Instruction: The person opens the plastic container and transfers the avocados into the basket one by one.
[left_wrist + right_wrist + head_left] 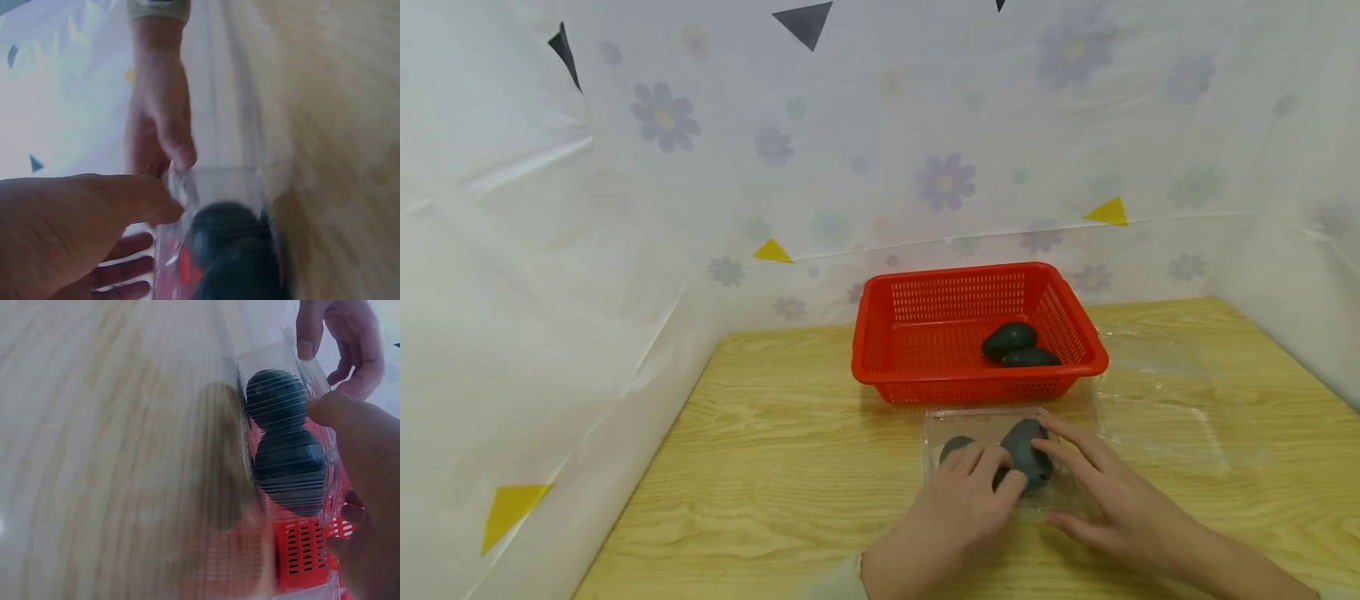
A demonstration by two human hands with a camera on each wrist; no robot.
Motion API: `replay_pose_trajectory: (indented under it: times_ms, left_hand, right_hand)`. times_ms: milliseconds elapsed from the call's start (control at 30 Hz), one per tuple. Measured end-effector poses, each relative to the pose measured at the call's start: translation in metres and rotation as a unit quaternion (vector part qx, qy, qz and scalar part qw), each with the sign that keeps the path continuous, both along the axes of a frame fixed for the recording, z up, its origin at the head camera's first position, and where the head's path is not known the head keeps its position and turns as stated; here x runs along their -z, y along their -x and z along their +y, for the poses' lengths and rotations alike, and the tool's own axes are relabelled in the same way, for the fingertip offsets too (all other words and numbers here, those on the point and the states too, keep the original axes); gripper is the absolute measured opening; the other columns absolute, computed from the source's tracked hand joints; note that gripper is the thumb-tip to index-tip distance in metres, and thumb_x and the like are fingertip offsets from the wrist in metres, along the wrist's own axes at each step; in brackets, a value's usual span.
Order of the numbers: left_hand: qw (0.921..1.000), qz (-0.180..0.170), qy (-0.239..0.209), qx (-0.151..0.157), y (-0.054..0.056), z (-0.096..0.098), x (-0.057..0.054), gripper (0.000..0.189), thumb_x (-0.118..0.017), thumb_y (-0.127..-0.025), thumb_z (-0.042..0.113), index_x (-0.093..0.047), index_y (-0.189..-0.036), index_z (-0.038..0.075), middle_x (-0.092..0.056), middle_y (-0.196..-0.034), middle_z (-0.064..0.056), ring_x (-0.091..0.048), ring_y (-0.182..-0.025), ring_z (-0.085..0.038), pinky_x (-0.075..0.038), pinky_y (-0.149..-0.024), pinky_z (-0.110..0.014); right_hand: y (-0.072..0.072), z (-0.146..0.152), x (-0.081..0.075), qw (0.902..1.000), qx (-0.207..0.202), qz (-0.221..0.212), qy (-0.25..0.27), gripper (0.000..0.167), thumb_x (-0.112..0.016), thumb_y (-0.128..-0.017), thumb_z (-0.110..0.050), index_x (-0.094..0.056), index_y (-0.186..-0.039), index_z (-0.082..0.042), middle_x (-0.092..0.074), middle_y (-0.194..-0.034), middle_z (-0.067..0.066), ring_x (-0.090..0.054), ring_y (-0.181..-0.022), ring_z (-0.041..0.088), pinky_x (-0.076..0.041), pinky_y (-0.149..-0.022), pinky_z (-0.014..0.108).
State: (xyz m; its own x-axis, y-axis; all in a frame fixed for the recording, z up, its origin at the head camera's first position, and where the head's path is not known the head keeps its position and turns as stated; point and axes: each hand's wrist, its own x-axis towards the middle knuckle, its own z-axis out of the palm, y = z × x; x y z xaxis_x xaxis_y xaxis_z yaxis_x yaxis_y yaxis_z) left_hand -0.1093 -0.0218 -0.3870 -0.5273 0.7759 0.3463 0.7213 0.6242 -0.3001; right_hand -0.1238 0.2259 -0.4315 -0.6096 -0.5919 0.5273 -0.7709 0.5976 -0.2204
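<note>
A clear plastic box lies on the table with two dark green avocados in it. My left hand is bent over the left avocado and covers much of it. The right avocado shows more fully, and the fingertips of my right hand lie along its right side. Both hands have thumb and fingers spread apart. In the right wrist view the avocados appear through the ribbed box wall, with my thumbs near the rim. Blur leaves the exact contact unclear.
A red perforated basket stands behind the box, with two more avocados at its right end. Other clear plastic packaging lies right of the basket. White patterned sheeting encloses the back and sides of the wood-grain table.
</note>
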Motion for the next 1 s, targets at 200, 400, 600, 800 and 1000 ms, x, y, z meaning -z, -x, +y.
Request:
replay_pose_trajectory:
  times_ms: [200,400,600,800,1000]
  left_hand:
    - [0.9964,0.074,0.025,0.032,-0.004,0.013,0.006,0.006,-0.059,-0.099,0.024,-0.062,-0.095,0.026,-0.053,-0.093,0.008,-0.049,-0.082,-0.009,-0.039,-0.068,-0.019]
    - [0.9929,0.106,0.045,0.030,-0.003,0.022,0.006,0.007,-0.060,-0.098,0.024,-0.065,-0.096,0.029,-0.060,-0.093,0.011,-0.056,-0.083,-0.007,-0.046,-0.074,-0.022]
    - [0.9867,0.142,0.063,0.049,-0.003,0.033,0.004,0.016,-0.054,-0.101,0.022,-0.067,-0.096,0.029,-0.063,-0.087,0.014,-0.058,-0.076,-0.005,-0.045,-0.071,-0.023]
    - [0.9786,0.181,0.068,0.070,0.000,0.046,0.002,0.027,-0.044,-0.103,0.021,-0.066,-0.090,0.030,-0.062,-0.077,0.014,-0.056,-0.065,-0.004,-0.039,-0.062,-0.023]
    - [0.9752,0.184,0.097,0.077,0.003,0.056,0.001,0.033,-0.038,-0.106,0.028,-0.064,-0.086,0.028,-0.051,-0.065,0.013,-0.049,-0.057,-0.005,-0.033,-0.055,-0.023]
  right_hand:
    - [-0.009,-0.001,0.003,0.9978,0.030,-0.036,0.047,0.090,-0.087,-0.071,-0.015,-0.041,-0.148,-0.006,-0.040,-0.150,0.014,-0.031,-0.137,0.001,-0.017,-0.106,-0.003]
    - [-0.019,-0.001,0.006,0.9907,0.060,-0.086,0.088,0.091,-0.083,-0.071,0.001,-0.038,-0.150,-0.007,-0.042,-0.144,0.011,-0.033,-0.129,-0.009,-0.029,-0.100,-0.002]
    - [-0.020,0.003,0.011,0.9650,0.051,-0.208,0.151,0.077,-0.072,-0.081,0.009,-0.036,-0.148,-0.002,-0.052,-0.125,0.009,-0.049,-0.108,-0.010,-0.055,-0.078,0.018]
    - [-0.014,0.016,0.016,0.9144,-0.014,-0.351,0.201,0.068,-0.056,-0.090,0.012,-0.024,-0.150,0.004,-0.055,-0.114,0.005,-0.060,-0.093,0.000,-0.055,-0.070,0.022]
    - [-0.012,0.021,0.015,0.8709,-0.102,-0.406,0.257,0.061,-0.047,-0.099,0.007,-0.022,-0.154,-0.004,-0.059,-0.106,-0.007,-0.063,-0.085,0.011,-0.057,-0.069,0.027]
